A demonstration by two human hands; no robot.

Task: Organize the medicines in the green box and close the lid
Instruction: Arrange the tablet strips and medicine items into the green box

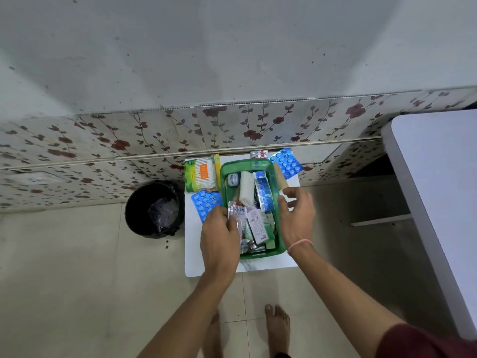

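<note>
On the white counter (196, 264) sits the green box (280, 248), lid off. Over its left rim the left hand (219, 235) pinches a foil sachet (236, 214): light, slippery, best gripped by an edge. At its right rim the right hand (296, 215) hovers, fingers spread.

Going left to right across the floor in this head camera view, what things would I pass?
Black bin → cotton-swab pack → green box holding the medicines → blue blister sheet at its far right corner → white table.
</note>
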